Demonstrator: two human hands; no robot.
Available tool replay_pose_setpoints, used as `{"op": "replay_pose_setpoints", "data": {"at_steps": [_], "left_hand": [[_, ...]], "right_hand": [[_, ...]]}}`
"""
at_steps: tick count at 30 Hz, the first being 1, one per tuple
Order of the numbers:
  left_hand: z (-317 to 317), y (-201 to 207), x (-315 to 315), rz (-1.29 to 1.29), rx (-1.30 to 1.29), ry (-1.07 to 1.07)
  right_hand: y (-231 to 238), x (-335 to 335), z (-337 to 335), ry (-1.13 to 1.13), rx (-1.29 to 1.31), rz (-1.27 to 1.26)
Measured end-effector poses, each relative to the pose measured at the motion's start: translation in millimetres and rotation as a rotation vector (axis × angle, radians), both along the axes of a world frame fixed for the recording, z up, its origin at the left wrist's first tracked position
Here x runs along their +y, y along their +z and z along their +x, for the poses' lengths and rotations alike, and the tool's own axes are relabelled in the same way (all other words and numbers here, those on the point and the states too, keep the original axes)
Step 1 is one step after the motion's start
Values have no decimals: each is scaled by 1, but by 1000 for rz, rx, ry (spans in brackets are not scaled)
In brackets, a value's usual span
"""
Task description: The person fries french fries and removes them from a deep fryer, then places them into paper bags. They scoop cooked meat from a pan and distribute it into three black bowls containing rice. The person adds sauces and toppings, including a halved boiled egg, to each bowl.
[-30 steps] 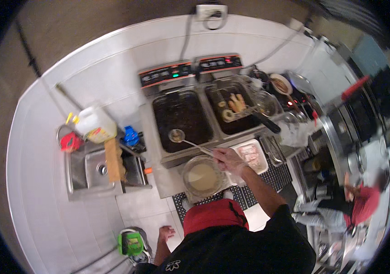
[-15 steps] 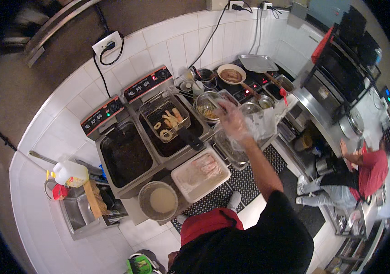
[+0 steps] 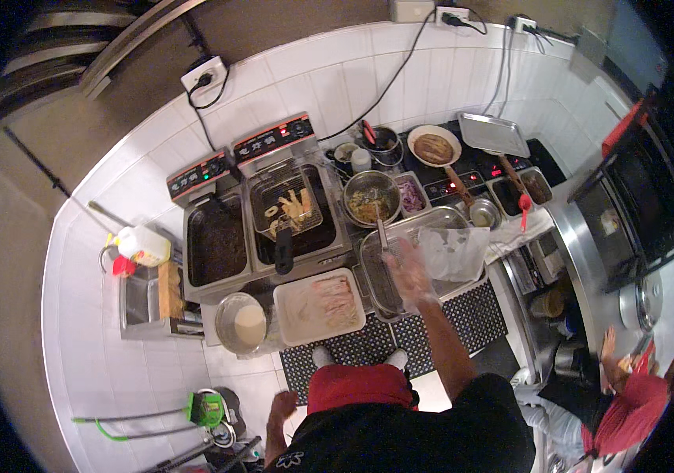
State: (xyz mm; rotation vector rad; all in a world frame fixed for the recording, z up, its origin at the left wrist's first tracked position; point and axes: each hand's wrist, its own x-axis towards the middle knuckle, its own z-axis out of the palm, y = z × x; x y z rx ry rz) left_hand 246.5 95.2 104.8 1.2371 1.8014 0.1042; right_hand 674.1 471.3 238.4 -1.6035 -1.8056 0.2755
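"Any red down there?"
"The garment point(image 3: 362, 389) below the black shirt point(image 3: 439, 426), and that spoon point(image 3: 525, 204)."
"And the mat point(image 3: 467, 315)?"
"Black, speckled with pale dots."
"What about the sheet point(image 3: 454, 256)?"
"Whitish, and the tray point(image 3: 375, 272) silvery."
"That liquid point(image 3: 250, 325)?"
"Pale cream; the basket handle point(image 3: 283, 254) is black."

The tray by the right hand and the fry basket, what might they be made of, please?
The tray seems shiny steel, given its glinting rim. The fry basket looks like dull metal wire, given its mesh; its black handle may be plastic.
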Motion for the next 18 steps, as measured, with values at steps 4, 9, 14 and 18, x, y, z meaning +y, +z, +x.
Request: {"op": "replay_pose_setpoints", "data": {"at_steps": [4, 9, 14, 18], "left_hand": [[48, 80, 81, 326, -520, 302], [94, 131, 172, 278, -200, 59], [116, 131, 171, 597, -153, -128], [123, 159, 114, 546, -105, 179]], "right_hand": [[10, -79, 49, -57, 497, -217], [12, -188, 87, -366, 694, -216], [16, -229, 94, -201, 441, -238], [-11, -189, 45, 163, 146, -505]]}}
